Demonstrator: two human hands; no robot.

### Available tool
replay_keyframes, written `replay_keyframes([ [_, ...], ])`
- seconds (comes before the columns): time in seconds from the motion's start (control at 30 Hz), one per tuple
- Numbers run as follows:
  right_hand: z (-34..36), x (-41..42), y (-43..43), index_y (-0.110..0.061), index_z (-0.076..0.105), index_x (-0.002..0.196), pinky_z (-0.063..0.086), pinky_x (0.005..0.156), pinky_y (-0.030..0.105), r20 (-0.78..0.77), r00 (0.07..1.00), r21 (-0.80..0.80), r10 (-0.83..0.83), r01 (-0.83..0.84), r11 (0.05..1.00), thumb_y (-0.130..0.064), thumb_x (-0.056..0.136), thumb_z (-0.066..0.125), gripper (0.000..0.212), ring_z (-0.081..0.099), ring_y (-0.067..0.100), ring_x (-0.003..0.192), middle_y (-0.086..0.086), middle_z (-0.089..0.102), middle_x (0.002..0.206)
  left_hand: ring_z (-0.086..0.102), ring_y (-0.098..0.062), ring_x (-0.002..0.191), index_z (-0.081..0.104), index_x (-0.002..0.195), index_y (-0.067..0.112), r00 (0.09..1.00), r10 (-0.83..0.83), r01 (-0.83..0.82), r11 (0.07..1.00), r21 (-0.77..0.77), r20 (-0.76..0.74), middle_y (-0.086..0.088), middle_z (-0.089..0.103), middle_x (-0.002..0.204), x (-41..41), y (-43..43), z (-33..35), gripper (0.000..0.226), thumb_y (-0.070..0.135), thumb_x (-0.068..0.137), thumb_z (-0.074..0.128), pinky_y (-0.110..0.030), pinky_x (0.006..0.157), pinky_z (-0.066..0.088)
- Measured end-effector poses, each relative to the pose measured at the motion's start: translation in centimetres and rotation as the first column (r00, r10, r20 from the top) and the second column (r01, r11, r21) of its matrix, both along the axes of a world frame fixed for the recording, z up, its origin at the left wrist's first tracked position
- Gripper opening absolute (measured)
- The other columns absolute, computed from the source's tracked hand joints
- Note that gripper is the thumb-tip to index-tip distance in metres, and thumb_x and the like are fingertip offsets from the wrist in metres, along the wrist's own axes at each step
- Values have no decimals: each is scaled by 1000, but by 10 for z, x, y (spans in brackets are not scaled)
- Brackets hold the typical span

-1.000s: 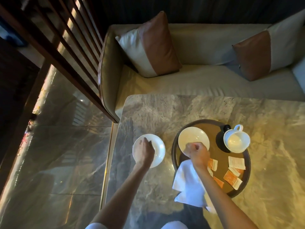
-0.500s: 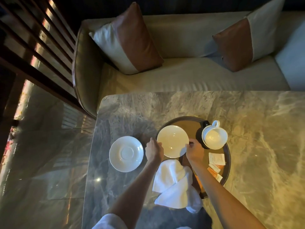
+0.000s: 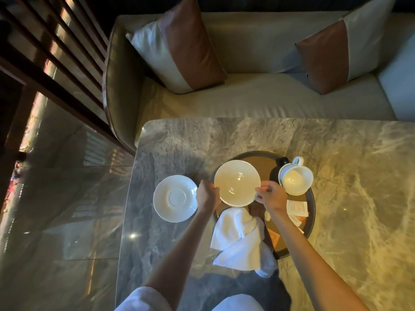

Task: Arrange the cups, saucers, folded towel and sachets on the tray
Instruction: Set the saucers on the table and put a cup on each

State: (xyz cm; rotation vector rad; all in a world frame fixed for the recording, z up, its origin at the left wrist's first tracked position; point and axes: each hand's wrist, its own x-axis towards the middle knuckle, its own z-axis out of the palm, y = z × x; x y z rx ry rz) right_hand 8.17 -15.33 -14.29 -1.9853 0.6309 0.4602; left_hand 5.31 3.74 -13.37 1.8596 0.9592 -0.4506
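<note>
Since the earlier frame the left hand (image 3: 206, 195) has left the counter saucer (image 3: 176, 198) and moved to the left rim of the tray saucer (image 3: 235, 180). The right hand (image 3: 271, 197) remains at the right rim of the same saucer.

Fingers and saucer:
- The tray saucer lies between the two hands, over the left half of the tray (image 3: 312, 212). Its left rim overhangs the tray's left edge.
- The left fingers (image 3: 210, 187) curl onto the left rim and grip it.
- The right fingers (image 3: 262, 190) pinch the right rim, thumb side toward the saucer.
- Whether the saucer rests on the tray or is raised clear of it cannot be determined.

Hand pose:
- Both forearms extend from the near edge of the counter (image 3: 359, 176) and converge on the saucer.
- Both hands show their backs upward, knuckles bent.

Other task items:
- The counter saucer lies flat near the counter's left edge, just beside the left hand and apart from the tray.
- The cup (image 3: 296, 181) sits tilted at the tray's far right edge, handle pointing toward the far edge.
- The towel (image 3: 235, 234) drapes over the tray's near left rim onto the counter.
- The sachets (image 3: 296, 207) lie on the tray's right side, near the right wrist.
</note>
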Motion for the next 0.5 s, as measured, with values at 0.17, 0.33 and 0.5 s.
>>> replay_keyframes([
  [0.17,20,-57,38,-23,69,85,58,57,20,-26,997,98,69,-66,993,-5,85,71,18,71,15,69,1,72,81,66,-32,76,57,87,5,981,192,-189,974,-122,21,-20,66,88,-75,51,3,9,0,85,63,-55,72,59],
  [0.33,12,-140,85,-17,69,88,62,70,36,-125,985,173,119,-96,980,0,85,69,17,69,24,78,3,70,83,69,-29,72,57,80,9,967,249,-255,960,-112,-60,-13,66,85,-170,97,3,14,-4,83,62,-52,62,62],
  [0.5,-1,-194,110,-25,64,83,59,59,19,-187,976,158,112,-83,984,-5,87,70,22,68,15,80,-2,70,87,66,-26,75,53,76,10,957,259,-270,960,-75,-127,-11,62,87,-223,116,-11,21,-6,85,63,-52,64,61],
])
